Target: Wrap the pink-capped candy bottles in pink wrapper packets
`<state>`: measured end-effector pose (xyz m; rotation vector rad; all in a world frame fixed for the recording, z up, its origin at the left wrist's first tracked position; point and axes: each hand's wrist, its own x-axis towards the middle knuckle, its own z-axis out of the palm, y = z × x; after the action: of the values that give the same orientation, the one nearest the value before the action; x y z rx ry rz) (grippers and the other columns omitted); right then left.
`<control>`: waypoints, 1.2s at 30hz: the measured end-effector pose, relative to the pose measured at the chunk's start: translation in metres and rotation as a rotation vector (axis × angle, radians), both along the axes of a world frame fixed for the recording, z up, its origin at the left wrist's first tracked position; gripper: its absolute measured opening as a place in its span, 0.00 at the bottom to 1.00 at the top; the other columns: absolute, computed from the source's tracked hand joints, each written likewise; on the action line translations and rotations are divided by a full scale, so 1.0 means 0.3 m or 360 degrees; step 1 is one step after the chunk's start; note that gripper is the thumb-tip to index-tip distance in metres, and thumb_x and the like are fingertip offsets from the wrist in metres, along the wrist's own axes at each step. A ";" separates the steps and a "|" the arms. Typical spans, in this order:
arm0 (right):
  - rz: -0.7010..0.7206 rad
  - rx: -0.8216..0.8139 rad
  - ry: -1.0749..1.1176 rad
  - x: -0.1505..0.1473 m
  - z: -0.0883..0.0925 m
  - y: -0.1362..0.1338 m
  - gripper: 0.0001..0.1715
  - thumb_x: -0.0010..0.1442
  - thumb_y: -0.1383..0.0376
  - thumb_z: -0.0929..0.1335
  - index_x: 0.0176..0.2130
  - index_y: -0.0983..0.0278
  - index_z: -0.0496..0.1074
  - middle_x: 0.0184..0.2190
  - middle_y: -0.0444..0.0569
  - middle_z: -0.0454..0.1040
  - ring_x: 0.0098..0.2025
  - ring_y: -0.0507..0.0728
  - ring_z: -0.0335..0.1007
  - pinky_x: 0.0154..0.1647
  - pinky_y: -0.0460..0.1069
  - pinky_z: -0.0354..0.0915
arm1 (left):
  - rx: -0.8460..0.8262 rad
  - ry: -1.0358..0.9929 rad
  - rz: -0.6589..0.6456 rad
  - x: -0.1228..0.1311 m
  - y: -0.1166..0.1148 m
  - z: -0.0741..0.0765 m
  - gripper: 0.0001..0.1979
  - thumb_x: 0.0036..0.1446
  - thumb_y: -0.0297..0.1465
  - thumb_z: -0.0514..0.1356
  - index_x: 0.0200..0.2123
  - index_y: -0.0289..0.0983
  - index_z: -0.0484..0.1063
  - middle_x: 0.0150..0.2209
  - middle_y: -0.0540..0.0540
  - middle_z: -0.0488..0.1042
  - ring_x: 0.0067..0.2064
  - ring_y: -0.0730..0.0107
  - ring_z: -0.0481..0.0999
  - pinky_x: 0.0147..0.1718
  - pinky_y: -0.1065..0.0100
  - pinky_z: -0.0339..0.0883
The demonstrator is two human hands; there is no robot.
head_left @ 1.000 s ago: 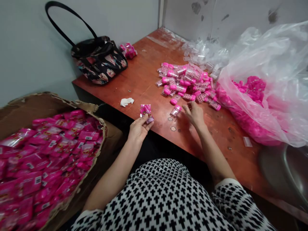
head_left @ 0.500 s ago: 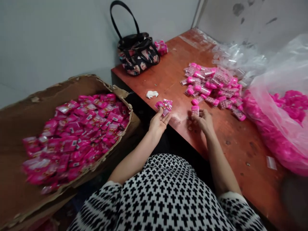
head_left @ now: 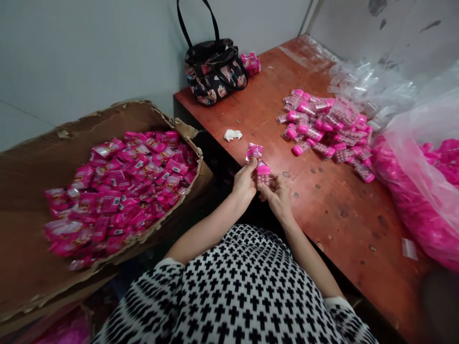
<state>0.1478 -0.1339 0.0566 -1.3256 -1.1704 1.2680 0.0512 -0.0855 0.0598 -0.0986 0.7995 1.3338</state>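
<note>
Reddish-brown wooden bench (head_left: 322, 200), set in a corner of grey walls, with the person seated at its near edge. Large torn brown cardboard box (head_left: 32, 191), well to the left of the fingers, heaped with glossy pink sealed packets (head_left: 122, 186). Big clear plastic sack of loose pink caps (head_left: 423, 191), far to the right of the fingers. Black floral handbag with a long strap (head_left: 213, 71), beyond the fingers at the bench's far left edge. Pile of small clear pink-capped vials (head_left: 326, 126), beyond and to the right of the fingers, well apart from them. Crumpled white scrap of tissue (head_left: 233, 134), just beyond the left hand.

Left hand (head_left: 244, 184): thumb and fingers pinch a small crinkled pink-and-clear wrapper (head_left: 254, 152), which stands up just above the fingertips. Right hand (head_left: 278, 193): fingers curled and pressed about the lower part of one small clear vial with a bright pink cap (head_left: 263, 174).

The vial lies between the two hands, over the bench's near edge, its long axis roughly upright with the cap uppermost, pointing toward the wrapper. The wrapper sits just above and left of the cap, nearly touching it; both hands are equally close. The vial's clear body shows small pale beads inside.
</note>
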 end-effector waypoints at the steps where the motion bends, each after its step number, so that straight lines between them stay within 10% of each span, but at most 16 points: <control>1: 0.0013 -0.0009 0.0030 0.000 -0.001 0.001 0.23 0.51 0.58 0.72 0.44 0.63 0.64 0.29 0.41 0.73 0.20 0.46 0.67 0.17 0.42 0.65 | 0.0037 0.0031 -0.0003 0.001 -0.002 0.000 0.13 0.42 0.33 0.71 0.25 0.33 0.70 0.22 0.51 0.72 0.23 0.78 0.71 0.26 0.74 0.65; 36: 0.0079 -0.0049 0.0324 0.003 -0.004 0.042 0.19 0.45 0.56 0.74 0.32 0.62 0.66 0.20 0.38 0.72 0.17 0.47 0.64 0.16 0.43 0.62 | 0.0604 0.0526 -0.0439 -0.091 0.048 0.016 0.14 0.37 0.34 0.72 0.22 0.31 0.73 0.22 0.48 0.73 0.22 0.75 0.71 0.26 0.72 0.65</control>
<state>0.1487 -0.1214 0.0554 -1.1652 -1.0498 1.4260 0.0240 -0.0710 0.0646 0.5267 0.7870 1.2291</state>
